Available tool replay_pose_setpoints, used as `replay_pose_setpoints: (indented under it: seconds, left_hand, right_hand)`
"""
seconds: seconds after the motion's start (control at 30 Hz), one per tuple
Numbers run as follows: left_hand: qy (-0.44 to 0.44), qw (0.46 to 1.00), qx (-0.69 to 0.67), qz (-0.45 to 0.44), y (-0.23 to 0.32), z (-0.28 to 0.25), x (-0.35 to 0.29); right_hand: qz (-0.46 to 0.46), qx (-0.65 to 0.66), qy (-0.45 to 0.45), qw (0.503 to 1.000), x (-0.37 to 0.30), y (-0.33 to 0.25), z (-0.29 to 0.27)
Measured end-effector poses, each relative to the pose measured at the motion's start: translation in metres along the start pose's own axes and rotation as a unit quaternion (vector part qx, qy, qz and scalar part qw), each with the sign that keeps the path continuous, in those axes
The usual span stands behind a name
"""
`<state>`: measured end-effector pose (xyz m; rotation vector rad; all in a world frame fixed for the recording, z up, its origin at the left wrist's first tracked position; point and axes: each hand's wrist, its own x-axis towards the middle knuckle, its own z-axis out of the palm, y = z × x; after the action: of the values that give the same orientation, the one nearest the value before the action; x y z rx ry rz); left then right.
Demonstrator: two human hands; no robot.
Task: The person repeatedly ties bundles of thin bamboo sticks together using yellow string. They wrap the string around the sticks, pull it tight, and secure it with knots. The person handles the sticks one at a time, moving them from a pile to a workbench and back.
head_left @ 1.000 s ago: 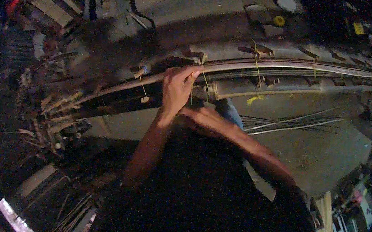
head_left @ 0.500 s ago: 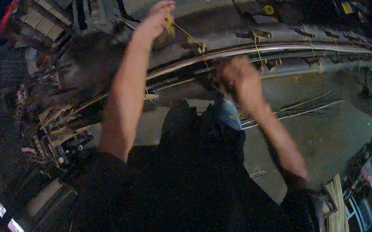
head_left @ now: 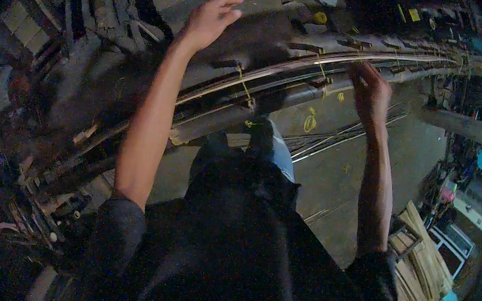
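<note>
Person, seen from above: dark, near-black short-sleeved top, the sleeves ending above the elbows, cloth loose and creased across chest and shoulders. Both forearms bare; no watch, band or glove shows on the left hand [head_left: 210,21] or the right hand [head_left: 369,91]. Lower garment light blue (denim, by the look of it), visible only as a small patch beyond the top's hem.

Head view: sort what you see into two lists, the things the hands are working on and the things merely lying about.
In hand:
- long bundle of thin pale strips
- yellow string ties
- left hand, raised, open
- right hand, at the bundle

Lying about:
- stack of flat wooden slats
- loose thin rods on the floor
</note>
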<state>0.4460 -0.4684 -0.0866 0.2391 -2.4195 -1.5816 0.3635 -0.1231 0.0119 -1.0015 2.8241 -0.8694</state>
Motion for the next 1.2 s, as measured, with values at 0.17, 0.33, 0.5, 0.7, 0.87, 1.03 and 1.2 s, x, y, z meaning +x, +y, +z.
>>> replay_pose_setpoints:
  seconds: [0.17,0.33,0.5,0.7,0.87,1.03,1.2]
  left_hand:
    - [0.104,0.994,0.001,-0.047,0.015,-0.035,-0.084]
    - [0.096,0.991,0.080,-0.043,0.046,0.000,-0.124]
    - [0.108,0.957,0.268,0.035,0.021,0.063,-0.159]
    - [0.078,0.949,0.294,-0.081,0.020,0.087,-0.149]
    - [0.199,0.914,0.352,0.018,-0.005,0.087,-0.150]
    - [0.121,0.953,0.277,-0.031,0.018,0.084,-0.150]
    - [0.048,0.982,-0.127,-0.132,0.079,0.046,-0.105]
  right_hand:
    - [0.324,0.386,-0.226,0.833,-0.164,-0.028,0.061]
    - [0.151,0.404,-0.245,0.868,-0.142,-0.048,0.180]
    - [-0.211,-0.082,-0.244,0.943,0.008,-0.193,-0.014]
    - [-0.263,0.033,-0.369,0.891,0.122,-0.166,0.111]
    - [-0.061,0.378,-0.294,0.876,0.115,-0.129,0.164]
    - [-0.159,0.382,-0.364,0.835,-0.054,-0.099,0.119]
    - [-0.324,0.122,-0.422,0.838,-0.121,-0.079,0.234]
